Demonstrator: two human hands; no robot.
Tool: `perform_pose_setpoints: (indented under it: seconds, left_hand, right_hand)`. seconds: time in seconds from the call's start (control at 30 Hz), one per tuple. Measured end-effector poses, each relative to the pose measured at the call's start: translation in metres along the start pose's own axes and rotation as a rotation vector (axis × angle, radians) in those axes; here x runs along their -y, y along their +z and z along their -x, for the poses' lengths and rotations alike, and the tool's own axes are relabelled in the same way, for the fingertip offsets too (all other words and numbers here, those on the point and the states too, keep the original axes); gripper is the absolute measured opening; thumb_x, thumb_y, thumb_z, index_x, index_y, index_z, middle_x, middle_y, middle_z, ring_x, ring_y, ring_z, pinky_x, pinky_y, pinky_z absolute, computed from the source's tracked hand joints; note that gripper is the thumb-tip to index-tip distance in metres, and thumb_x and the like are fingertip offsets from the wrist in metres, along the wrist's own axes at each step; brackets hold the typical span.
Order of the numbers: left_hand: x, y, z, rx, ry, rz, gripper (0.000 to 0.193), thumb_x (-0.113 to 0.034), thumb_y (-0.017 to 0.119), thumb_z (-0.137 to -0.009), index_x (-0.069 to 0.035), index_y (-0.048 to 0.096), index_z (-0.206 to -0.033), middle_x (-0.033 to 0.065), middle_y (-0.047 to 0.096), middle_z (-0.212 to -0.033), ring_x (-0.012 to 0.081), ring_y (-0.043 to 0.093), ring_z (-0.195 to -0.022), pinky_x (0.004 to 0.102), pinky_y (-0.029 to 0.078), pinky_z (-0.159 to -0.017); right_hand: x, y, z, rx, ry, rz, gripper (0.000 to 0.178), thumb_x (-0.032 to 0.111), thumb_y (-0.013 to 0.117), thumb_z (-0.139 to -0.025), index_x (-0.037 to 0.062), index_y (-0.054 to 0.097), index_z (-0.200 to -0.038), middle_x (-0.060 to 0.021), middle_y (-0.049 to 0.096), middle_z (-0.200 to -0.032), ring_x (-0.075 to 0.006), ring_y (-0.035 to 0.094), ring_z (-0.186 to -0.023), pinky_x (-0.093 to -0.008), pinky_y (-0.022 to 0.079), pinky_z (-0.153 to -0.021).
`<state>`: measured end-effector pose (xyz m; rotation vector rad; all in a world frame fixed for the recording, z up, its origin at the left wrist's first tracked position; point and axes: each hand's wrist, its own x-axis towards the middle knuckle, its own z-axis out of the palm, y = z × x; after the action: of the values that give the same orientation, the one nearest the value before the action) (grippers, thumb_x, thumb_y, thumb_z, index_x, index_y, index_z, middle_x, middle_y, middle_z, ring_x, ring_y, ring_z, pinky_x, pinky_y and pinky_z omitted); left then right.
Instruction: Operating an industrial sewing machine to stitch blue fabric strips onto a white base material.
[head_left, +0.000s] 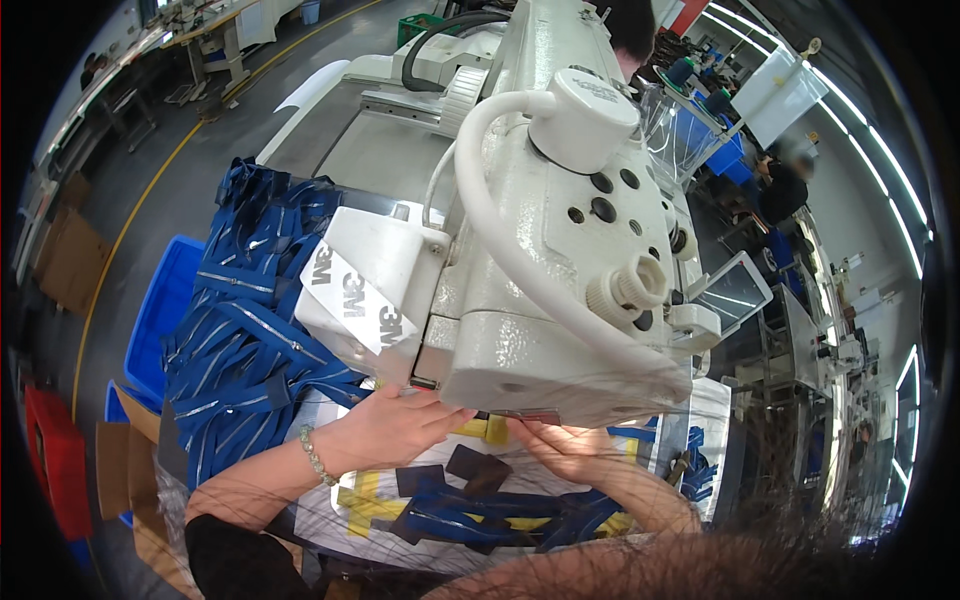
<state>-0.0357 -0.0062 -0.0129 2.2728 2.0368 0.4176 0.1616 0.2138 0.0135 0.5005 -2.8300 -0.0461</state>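
Both my hands lie under the front of a large white sewing machine [560, 250]. My left hand [405, 428], with a beaded bracelet [316, 455] at its wrist, has its fingers stretched flat to the right, their tips close to the needle area. From the other side my right hand [562, 448] lies flat with fingers extended leftward. Between the fingertips shows a yellow piece [490, 428] on the work surface. The machine head hides the needle and whatever lies beneath it. Nearer me, dark blue zipper strips [450, 510] and dark fabric patches [478, 466] rest on the white table [320, 520].
A heap of blue zipper strips [250, 350] covers the left side of the table. Beyond it stands a blue bin [160, 315], with an open cardboard box [125, 465] below. More blue strips [700, 470] lie at the right. Another person [785, 190] sits farther off.
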Motion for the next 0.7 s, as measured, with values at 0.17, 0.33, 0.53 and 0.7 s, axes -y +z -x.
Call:
perform_pose_setpoints:
  seconds: [0.17, 0.33, 0.53, 0.7]
  left_hand:
    - [0.002, 0.004, -0.002, -0.093, -0.005, 0.014, 0.045, -0.020, 0.051, -0.089, -0.017, 0.053, -0.134, -0.0057, 0.060, -0.126, 0.0065, 0.060, -0.099, 0.0309, 0.040, -0.077]
    - [0.003, 0.004, -0.002, -0.101, -0.008, -0.006, 0.046, -0.018, 0.051, -0.087, -0.018, 0.056, -0.132, -0.0073, 0.061, -0.125, 0.0071, 0.060, -0.096, 0.0289, 0.039, -0.077]
    - [0.002, 0.006, -0.001, -0.082, -0.010, -0.056, 0.046, -0.016, 0.051, -0.085, -0.017, 0.057, -0.131, -0.0065, 0.061, -0.122, 0.0078, 0.059, -0.098, 0.0265, 0.041, -0.074]
    - [-0.005, 0.002, -0.004, -0.120, -0.003, -0.044, 0.046, -0.017, 0.052, -0.084, -0.012, 0.057, -0.129, -0.0029, 0.060, -0.119, 0.0106, 0.055, -0.105, 0.0290, 0.044, -0.078]
  right_hand:
    - [-0.004, 0.015, -0.033, -0.021, -0.461, 0.511, 0.034, 0.010, 0.058, -0.080, 0.0023, 0.067, -0.112, -0.0083, 0.061, -0.120, -0.0195, 0.059, -0.110, -0.0323, 0.048, -0.102]
    - [-0.003, 0.006, -0.044, -0.080, -0.482, 0.549, 0.032, 0.018, 0.056, -0.074, 0.0022, 0.066, -0.100, -0.0089, 0.060, -0.109, -0.0200, 0.060, -0.104, -0.0298, 0.051, -0.092]
    - [-0.009, 0.001, -0.054, -0.060, -0.682, 0.718, 0.024, 0.019, 0.057, -0.072, 0.0040, 0.063, -0.090, -0.0083, 0.059, -0.103, -0.0187, 0.060, -0.103, -0.0308, 0.051, -0.090]
    - [-0.018, 0.004, -0.051, -0.092, -0.842, 1.094, 0.014, 0.014, 0.055, -0.080, 0.0061, 0.063, -0.088, -0.0032, 0.061, -0.091, -0.0142, 0.061, -0.091, -0.0293, 0.050, -0.092]
